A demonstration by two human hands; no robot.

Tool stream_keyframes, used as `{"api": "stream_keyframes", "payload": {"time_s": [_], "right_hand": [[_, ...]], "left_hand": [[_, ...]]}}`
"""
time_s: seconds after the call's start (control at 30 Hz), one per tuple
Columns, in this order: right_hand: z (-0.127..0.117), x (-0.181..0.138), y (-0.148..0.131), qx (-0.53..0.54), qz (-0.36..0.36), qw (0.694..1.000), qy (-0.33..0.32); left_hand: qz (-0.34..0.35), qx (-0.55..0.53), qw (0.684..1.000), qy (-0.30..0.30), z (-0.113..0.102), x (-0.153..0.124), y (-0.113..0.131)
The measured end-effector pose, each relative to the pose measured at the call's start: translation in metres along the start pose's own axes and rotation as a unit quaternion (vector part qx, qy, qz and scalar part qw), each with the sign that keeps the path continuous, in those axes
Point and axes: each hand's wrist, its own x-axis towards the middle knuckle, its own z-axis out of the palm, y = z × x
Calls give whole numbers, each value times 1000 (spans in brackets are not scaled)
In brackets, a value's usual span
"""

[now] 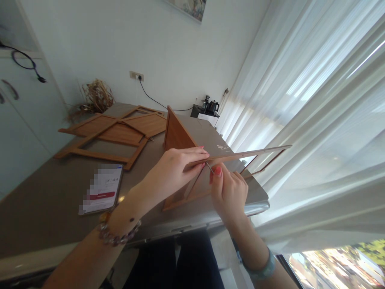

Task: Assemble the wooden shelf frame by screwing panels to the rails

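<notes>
My left hand [183,162] grips the near end of a wooden frame [240,155] that stands on edge, its fingers over the top and its thumb underneath. A wooden panel [179,132] stands upright behind that hand and appears to meet the frame. My right hand [228,188] is closed just below the frame's top rail. From its fist a thin metal tool [209,167] sticks out, like a hex key or screwdriver shaft, with its tip against the rail beside my left fingers. The tool's other end is hidden in the fist.
More wooden frames and panels [99,134] lie stacked at the table's far left. A phone [105,188] with a lit screen lies left of my left forearm. The grey table [39,200] ends close to my lap. White curtains [300,100] hang at the right.
</notes>
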Motion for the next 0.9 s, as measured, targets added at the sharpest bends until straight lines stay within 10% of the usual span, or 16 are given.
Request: {"api": "stream_keyframes", "payload": {"time_s": [0.2,0.53,0.73,0.9], "right_hand": [[-6,6,8,-215,-180,957,80],[-44,24,4,-308,-340,885,-78],[-38,32,8,-233,-316,918,-54],[-16,16,9,-75,-126,987,-64]], "left_hand": [[0,-5,1000,2,2,-2,-4],[2,-12,1000,1,2,-1,-2],[1,-15,1000,3,1,-1,-2],[-4,-13,1000,0,0,-1,-1]]}}
